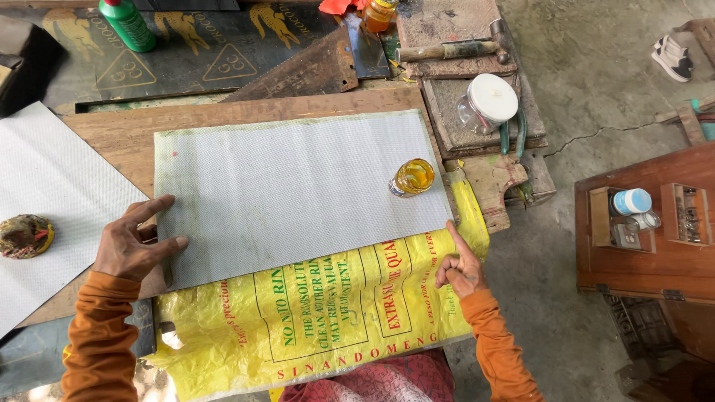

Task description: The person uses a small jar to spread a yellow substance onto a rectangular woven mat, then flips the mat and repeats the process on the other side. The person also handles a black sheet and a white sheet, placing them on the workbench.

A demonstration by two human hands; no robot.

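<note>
amber liquid fills the open jar (411, 177) on the grey sheet (298, 190); left hand (134, 242) and right hand (460, 266) rest spread.

A textured sheet (298, 193) lies flat on a wooden board (119, 134), its near edge overlapping a woven sack (320, 320) spread closest to the person. A small open jar (412, 177) stands on the sheet's right end. The left hand (134, 242) rests on the sheet's left edge; the right hand (460, 264) touches its near right corner, on the sack. Left of the board lies a second sheet (45, 193) with a wadded rag (24, 235) on it. Behind the board lie a handsaw (305, 74) and a bottle (128, 24). Right of the saw, a hammer (454, 49) lies on stacked boards, with a lidded jar (488, 103) and pliers (514, 130) just nearer. Far right stands a wooden box (648, 231).
</note>
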